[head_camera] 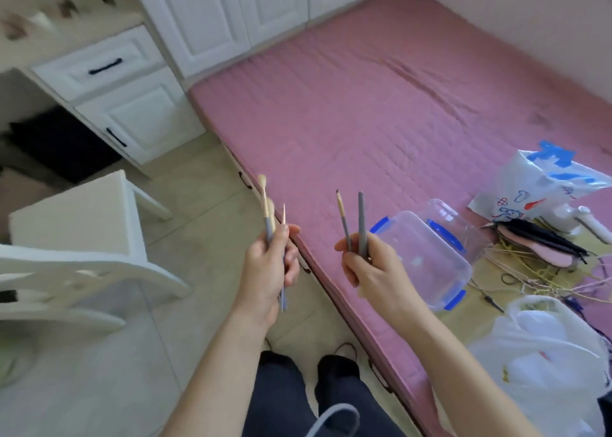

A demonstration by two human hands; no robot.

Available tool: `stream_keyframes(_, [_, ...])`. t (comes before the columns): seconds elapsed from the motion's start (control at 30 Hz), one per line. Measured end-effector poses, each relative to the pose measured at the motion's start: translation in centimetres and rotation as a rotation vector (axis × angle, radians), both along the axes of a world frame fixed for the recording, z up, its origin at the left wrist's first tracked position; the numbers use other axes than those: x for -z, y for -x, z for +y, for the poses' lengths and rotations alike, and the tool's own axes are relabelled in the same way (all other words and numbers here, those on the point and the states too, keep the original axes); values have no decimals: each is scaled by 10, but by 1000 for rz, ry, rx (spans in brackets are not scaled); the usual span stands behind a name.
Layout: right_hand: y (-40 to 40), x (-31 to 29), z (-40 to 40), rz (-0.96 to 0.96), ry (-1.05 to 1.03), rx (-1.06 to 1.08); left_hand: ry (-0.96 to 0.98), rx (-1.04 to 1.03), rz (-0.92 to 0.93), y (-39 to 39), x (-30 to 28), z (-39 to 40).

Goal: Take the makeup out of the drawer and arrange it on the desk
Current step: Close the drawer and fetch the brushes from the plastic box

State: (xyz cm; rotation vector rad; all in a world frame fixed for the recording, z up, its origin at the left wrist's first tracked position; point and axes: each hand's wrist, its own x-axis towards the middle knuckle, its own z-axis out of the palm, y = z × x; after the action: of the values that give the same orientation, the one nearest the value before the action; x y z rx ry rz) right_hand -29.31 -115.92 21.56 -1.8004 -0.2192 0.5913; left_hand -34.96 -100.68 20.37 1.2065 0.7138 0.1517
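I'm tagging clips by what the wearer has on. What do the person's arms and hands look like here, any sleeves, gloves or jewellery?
Both forearms are bare up to the frame edge, with no sleeves showing. The left hand and right hand have no gloves, and no rings, watch or bracelets are visible.

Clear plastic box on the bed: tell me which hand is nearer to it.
Right. The right hand, holding two brushes, is just beside the clear plastic box; the left hand is farther off, over the floor.

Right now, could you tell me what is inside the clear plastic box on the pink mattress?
The clear plastic box looks empty: the pink mattress shows through it. The right hand covers its near left corner.
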Motion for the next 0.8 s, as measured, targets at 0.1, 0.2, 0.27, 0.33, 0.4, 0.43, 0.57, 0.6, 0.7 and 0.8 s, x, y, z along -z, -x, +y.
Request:
stream_keyframes(0.1, [13, -3, 32, 11, 4, -65, -11, -69, -14, 23, -5, 31])
stream_keyframes(0.2, [27, -2, 70, 27, 8, -119, -17, -130, -4, 48, -8, 63])
stream_keyframes(0.27, [37, -2, 98, 33, 10, -157, -27, -174, 11, 66, -9, 87])
stream_keyframes(0.33, [48, -2, 129, 28, 13, -202, -38, -220, 29, 85, -11, 113])
stream_keyframes(0.4, [60, -2, 161, 24, 26, -249, -46, -247, 45, 104, -13, 140])
stream_keyframes(0.43, [67, -3, 177, 23, 32, -264, -49, -254, 54, 114, -14, 153])
stream_keyframes(0.57, [92, -2, 242, 22, 48, -298, -57, -295, 72, 147, -16, 208])
stream_keyframes(0.6, [98, -2, 258, 23, 49, -315, -59, -313, 73, 154, -15, 221])
stream_keyframes(0.7, [113, -1, 300, 33, 58, -361, -55, -375, 73, 173, -14, 258])
stream_keyframes(0.8, [120, -1, 330, 34, 68, -395, -50, -443, 75, 186, -13, 286])
